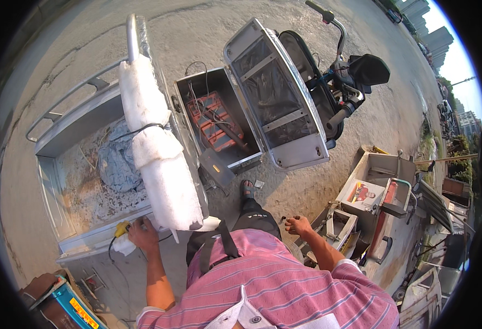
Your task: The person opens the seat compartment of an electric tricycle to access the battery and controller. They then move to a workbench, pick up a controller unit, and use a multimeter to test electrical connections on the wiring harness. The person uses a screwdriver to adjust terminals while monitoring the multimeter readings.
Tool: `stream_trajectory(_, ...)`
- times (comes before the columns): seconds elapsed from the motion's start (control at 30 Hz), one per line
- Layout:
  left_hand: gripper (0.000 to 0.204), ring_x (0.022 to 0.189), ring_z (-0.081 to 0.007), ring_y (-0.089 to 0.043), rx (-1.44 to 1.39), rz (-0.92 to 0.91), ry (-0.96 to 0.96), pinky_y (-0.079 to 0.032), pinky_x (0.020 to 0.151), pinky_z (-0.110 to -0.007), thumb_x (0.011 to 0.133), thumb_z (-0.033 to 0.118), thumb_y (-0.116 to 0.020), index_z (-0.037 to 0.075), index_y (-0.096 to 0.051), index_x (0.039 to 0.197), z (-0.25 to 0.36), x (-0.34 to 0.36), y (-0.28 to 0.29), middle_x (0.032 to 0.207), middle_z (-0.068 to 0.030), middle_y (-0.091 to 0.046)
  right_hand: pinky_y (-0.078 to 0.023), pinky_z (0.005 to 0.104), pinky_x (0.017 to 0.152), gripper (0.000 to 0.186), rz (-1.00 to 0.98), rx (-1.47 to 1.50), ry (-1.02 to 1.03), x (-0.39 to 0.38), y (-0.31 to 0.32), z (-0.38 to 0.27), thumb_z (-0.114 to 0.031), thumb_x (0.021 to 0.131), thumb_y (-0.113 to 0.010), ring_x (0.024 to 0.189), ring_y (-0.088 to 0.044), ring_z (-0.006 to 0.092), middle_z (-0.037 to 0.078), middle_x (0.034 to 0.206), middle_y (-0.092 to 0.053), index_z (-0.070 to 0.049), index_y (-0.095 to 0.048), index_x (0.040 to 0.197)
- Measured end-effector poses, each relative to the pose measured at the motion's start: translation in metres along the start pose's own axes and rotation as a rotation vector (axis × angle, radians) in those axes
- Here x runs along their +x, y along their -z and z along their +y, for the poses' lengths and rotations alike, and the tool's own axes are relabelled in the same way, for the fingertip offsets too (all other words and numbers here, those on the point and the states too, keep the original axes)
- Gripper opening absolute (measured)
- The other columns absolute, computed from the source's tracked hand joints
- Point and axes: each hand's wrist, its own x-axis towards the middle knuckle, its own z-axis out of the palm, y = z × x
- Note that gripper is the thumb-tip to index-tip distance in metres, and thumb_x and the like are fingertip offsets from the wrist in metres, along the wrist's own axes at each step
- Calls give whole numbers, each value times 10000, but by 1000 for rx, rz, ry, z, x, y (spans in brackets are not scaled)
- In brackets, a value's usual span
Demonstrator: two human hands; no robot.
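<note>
My left hand [142, 236] has bent fingers at the metal rim of the cargo bed [87, 238], just right of a yellow corded tool [121, 229]; what they grip is unclear. My right hand [298, 225] hangs loosely, fingers bent and apart. Above, a long bar wrapped in white padding [161, 192] lies along the bed beside crumpled grey-blue sheeting [117, 159]. An open metal compartment [189, 82] holds an orange battery pack [210, 118] with cables, with a grey box [216, 170] at its corner. The hinged seat lid [276, 109] is raised.
Handlebars [342, 82] rise at the upper right. Metal scrap and boxes [361, 208] crowd my right side. A blue box [73, 304] sits at lower left. Cars, greenery and tall buildings line the far right. My sandalled foot [247, 189] is on the dusty ground.
</note>
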Motion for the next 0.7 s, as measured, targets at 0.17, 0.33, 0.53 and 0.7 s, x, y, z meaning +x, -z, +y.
stream_trajectory(0.17, 249, 968, -342, -650, 31, 12, -65, -448, 908, -497, 927, 314, -667, 78, -743, 951, 1, -1, 5, 954, -76, -738, -580, 312, 668, 311, 0, 46, 26, -24, -13, 33, -186, 960, -676, 765, -720, 186, 117, 991, -727, 37, -636, 1173)
stream_trajectory(0.33, 216, 998, -341, -638, -22, -41, -62, -447, 918, -496, 899, 280, -706, 83, -737, 981, 5, 3, 4, 967, -73, -727, -598, 321, 705, 327, 44, 174, 312, -15, 33, -28, -207, 999, -674, 790, -715, 197, 128, 1021, -724, 27, -584, 1209)
stream_trajectory(0.53, 406, 1165, -375, -585, -224, 278, 168, -421, 1065, -506, 845, 158, -756, 48, -651, 1221, -17, -17, 26, 1193, -157, -655, -420, 465, 1149, 727, 167, 275, 658, 24, 136, -237, -524, 1023, -560, 1378, -540, 338, 195, 1531, -517, -67, -394, 1565)
stream_trajectory(0.7, 626, 1211, -314, -563, -631, 380, 1249, -461, 1021, -482, 865, 299, -813, 20, -566, 1368, -22, -37, 50, 1290, -158, -607, -380, 450, 1173, 721, 164, 395, 746, 34, 171, -358, -462, 1003, -568, 1405, -486, 340, 167, 1542, -482, -70, -350, 1568)
